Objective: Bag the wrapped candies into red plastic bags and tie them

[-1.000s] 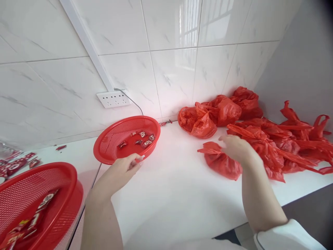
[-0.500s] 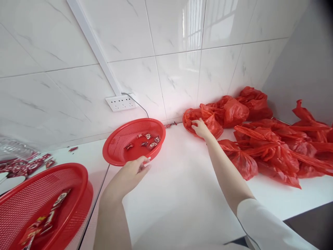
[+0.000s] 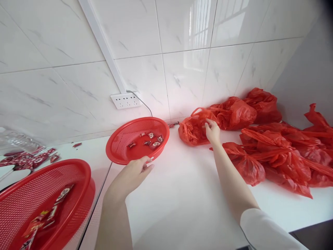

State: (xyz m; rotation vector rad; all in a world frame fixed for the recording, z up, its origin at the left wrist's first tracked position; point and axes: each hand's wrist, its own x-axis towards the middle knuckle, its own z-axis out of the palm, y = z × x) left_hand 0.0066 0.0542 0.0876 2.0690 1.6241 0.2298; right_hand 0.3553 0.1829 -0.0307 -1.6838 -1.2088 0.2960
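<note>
My right hand (image 3: 212,131) is closed on the edge of a red plastic bag (image 3: 192,130), with its fingertips partly hidden in the film. The bag sits crumpled on the white counter near the wall, and a loop of it stands up. My left hand (image 3: 134,175) hovers by the front rim of a red mesh basket (image 3: 118,130), its thumb and forefinger slightly apart. A small white spot shows at the forefinger's tip; I cannot make out what it is. Several small wrapped candies (image 3: 155,144) lie on the basket's floor.
A second red basket (image 3: 78,168) with long wrapped snacks (image 3: 61,196) stands at the left. Behind it lie red packets (image 3: 39,159) and a clear plastic bottle (image 3: 19,140). Several knotted red bags (image 3: 281,152) cover the right side. A power socket (image 3: 126,101) is on the tiled wall.
My right hand has drawn back from the bag's middle to its right side, and a loop of the bag has risen. My left hand has barely moved; the view has shifted slightly.
</note>
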